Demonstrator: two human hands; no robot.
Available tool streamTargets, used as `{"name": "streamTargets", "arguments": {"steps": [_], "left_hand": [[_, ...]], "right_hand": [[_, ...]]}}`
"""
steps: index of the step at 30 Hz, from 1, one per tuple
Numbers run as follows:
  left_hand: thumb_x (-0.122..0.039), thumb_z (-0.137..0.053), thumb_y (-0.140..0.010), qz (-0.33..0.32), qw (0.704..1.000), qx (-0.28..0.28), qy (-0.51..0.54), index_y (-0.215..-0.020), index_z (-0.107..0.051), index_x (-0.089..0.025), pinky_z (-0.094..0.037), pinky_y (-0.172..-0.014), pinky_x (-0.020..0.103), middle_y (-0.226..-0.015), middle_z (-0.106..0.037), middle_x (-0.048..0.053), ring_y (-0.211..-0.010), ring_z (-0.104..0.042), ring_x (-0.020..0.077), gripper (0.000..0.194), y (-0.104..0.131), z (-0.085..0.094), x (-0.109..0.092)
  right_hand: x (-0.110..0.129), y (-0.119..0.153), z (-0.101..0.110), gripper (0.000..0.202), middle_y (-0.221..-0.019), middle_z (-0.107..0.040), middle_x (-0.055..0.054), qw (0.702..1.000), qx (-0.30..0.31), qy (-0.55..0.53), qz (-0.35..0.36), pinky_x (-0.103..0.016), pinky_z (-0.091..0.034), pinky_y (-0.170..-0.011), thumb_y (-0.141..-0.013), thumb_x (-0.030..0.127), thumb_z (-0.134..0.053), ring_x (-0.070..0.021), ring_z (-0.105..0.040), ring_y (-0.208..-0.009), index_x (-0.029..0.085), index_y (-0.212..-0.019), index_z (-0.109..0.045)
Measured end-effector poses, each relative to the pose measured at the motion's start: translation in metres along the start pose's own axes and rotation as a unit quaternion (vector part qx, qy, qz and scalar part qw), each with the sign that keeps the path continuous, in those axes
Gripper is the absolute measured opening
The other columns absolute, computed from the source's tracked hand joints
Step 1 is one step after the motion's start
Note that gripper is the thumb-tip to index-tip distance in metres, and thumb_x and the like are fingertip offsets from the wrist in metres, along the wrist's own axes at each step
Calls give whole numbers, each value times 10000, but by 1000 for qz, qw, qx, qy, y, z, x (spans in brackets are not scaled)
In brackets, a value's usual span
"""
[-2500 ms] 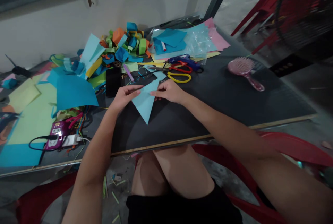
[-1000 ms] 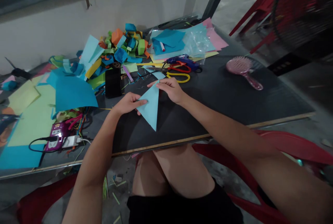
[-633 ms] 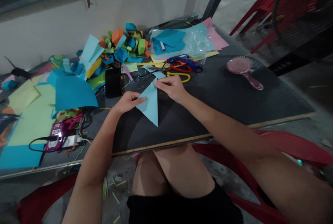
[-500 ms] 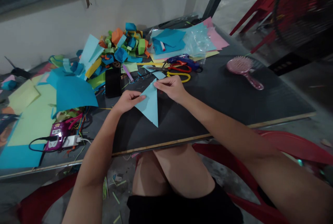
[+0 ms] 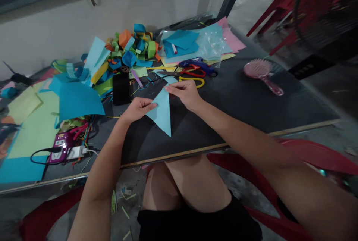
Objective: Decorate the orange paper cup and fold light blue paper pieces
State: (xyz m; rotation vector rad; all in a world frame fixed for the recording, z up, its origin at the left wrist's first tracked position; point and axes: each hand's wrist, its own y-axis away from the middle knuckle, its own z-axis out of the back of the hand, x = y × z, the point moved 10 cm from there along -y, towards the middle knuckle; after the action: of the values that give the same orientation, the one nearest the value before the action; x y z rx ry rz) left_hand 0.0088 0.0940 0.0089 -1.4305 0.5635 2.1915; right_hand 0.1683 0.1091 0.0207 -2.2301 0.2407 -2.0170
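A light blue sheet of paper (image 5: 163,111), folded into a triangle, is held above the dark table, one point toward me. My left hand (image 5: 138,108) pinches its left edge between thumb and fingers. At the top corner, the thumb and fingertips of my right hand (image 5: 185,92) close on the paper. Just beyond my right hand lie scissors with red handles (image 5: 192,71) and yellow-handled scissors (image 5: 195,81). A black phone (image 5: 121,89) rests on the table past my left hand.
Folded paper pieces (image 5: 131,49) heap up by the wall. A blue glue gun (image 5: 200,65) lies behind the scissors. To the right is a pink hairbrush (image 5: 261,72). At left, a purple power strip (image 5: 62,144) with cables sits among paper sheets (image 5: 36,132).
Both hands keep their hold on the folded paper. Its lower point has shifted very slightly right; otherwise the scene looks the same.
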Motion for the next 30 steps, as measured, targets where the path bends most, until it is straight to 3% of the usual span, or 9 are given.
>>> {"name": "streamTargets", "arguments": {"steps": [9, 19, 24, 30], "left_hand": [[-523, -621, -796, 9, 1000, 24, -2, -743, -674, -109, -403, -556, 206, -621, -583, -8, -570, -496, 91, 421, -2, -7, 3], [-537, -623, -794, 1, 1000, 16, 23, -760, -669, -114, -418, -573, 204, -655, -602, -2, -594, -501, 90, 427, -4, -9, 4], [-570, -621, -786, 1, 1000, -8, 20, -742, -660, -110, -392, -536, 200, -644, -591, 8, -586, -488, 94, 464, -4, -6, 4], [-584, -639, -758, -7, 999, -22, 32, -803, -675, -116, -413, -580, 213, -697, -620, 21, -614, -509, 102, 472, -6, -5, 5]], "right_hand": [[-14, -4, 1, 308, -560, -625, 11, 998, 7, -36, -60, -263, -409, -472, -617, 468, -808, -98, -506, -479, 193, -749, -764], [-2, -4, 8, 387, -517, -569, 12, 998, -33, 41, 17, -277, -383, -466, -689, 564, -748, -106, -478, -456, 181, -742, -728], [-6, -3, -1, 444, -593, -612, -12, 998, 14, 58, -14, -265, -390, -475, -676, 608, -736, -113, -501, -506, 169, -738, -710], [14, 1, -4, 408, -561, -611, -15, 986, 26, 155, 53, -268, -369, -508, -713, 557, -723, -103, -459, -506, 163, -613, -689]]}}
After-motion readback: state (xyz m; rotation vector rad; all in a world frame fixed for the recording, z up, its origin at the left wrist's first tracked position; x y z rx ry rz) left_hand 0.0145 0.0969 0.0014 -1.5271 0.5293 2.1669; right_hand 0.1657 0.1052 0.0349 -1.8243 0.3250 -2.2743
